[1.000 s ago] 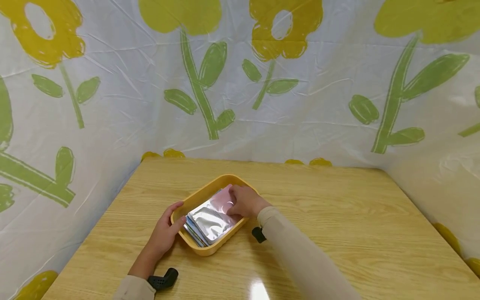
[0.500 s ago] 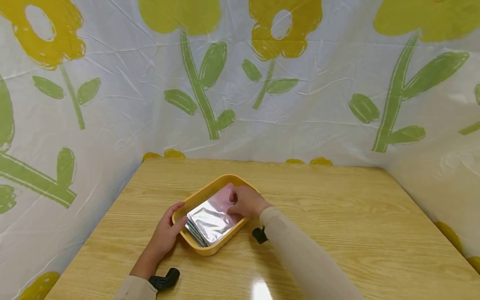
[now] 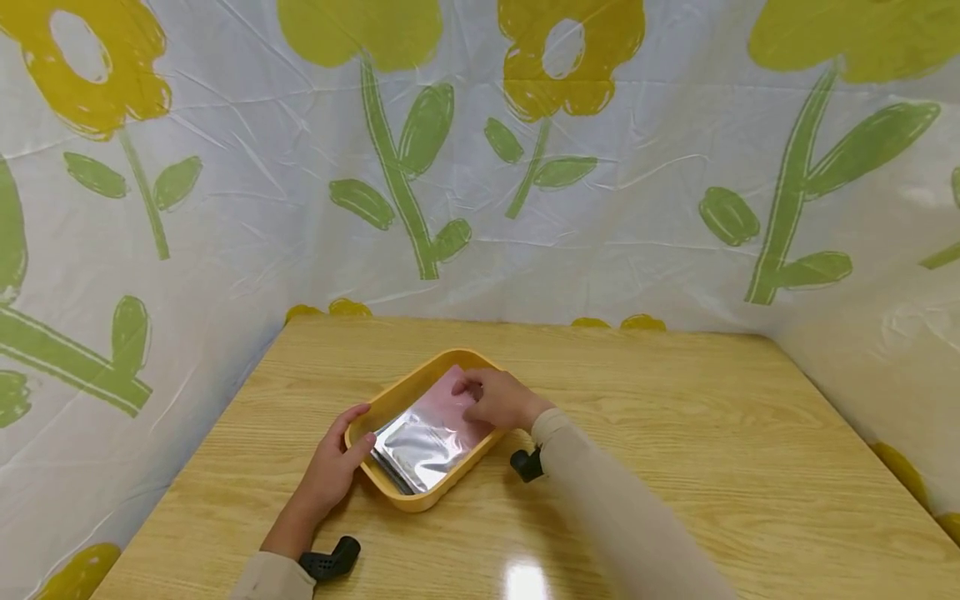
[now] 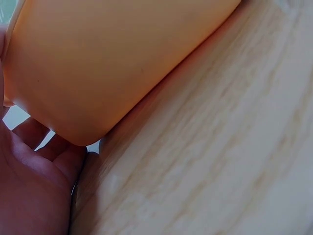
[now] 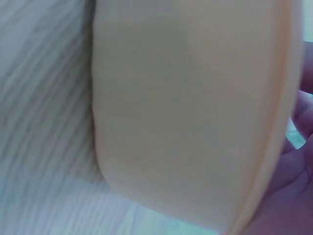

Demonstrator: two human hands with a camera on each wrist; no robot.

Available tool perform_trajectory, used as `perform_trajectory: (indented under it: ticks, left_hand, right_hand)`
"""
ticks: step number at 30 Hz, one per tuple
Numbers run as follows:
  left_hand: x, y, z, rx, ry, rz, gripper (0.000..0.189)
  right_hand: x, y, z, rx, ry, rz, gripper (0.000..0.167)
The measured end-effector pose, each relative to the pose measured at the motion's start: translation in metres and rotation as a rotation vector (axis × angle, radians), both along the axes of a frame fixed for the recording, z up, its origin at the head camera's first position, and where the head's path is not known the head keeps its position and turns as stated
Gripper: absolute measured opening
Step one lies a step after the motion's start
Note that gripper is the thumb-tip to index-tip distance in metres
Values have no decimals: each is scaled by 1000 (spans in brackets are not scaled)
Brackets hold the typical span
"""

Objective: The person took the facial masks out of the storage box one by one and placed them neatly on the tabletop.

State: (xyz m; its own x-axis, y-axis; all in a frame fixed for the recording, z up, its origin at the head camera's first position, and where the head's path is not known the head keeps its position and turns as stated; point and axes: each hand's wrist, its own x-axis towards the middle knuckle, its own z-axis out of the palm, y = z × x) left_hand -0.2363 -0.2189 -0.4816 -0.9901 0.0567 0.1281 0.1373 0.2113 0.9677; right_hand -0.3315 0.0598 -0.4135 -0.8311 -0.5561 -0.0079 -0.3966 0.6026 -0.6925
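Note:
A yellow plastic bin (image 3: 420, 501) sits slantwise on the table, holding a stack of flat, shiny packets. The top packet (image 3: 429, 442) is silver at its near end and pink toward the far end, and the edges of others show beneath it on the left. At the bin's left end my left hand (image 3: 327, 468) grips the wall, thumb over the rim and fingers outside. My right hand (image 3: 501, 402) is over the far right part of the bin, thumb and fingers parted above the pink area. In the right wrist view the bin's outer wall (image 5: 181, 107) hides most of that hand.
The wood-grain table (image 3: 675, 433) spreads around the bin. A white cloth with yellow flowers (image 3: 480, 275) hangs behind and along both sides. Black wrist devices (image 3: 330, 558) are worn on both arms.
My right hand has let go of the packets and drawn slightly to the right, its fingers spreading. The stack's left edges look more lined up under the top packet. The left hand stays put.

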Motion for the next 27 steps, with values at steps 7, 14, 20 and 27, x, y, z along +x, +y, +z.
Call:
perform_trajectory:
  ticks: [7,14,20,27]
  left_hand:
    - [-1,-1,-1,-45,-16,17,52]
    - [-1,-1,0,-33,-34,17,51]
    - [-2,-1,-1,-32,-25,22,50]
    - [-3,-2,-3,-32,-36,17,51]
  right_hand:
    - [-2,11,6,-71,5,24,38]
    - [-1,16,9,-114,-38,55,41]
    - [0,18,10,-113,-41,47,41]
    - [1,22,9,-139,-62,7,41]
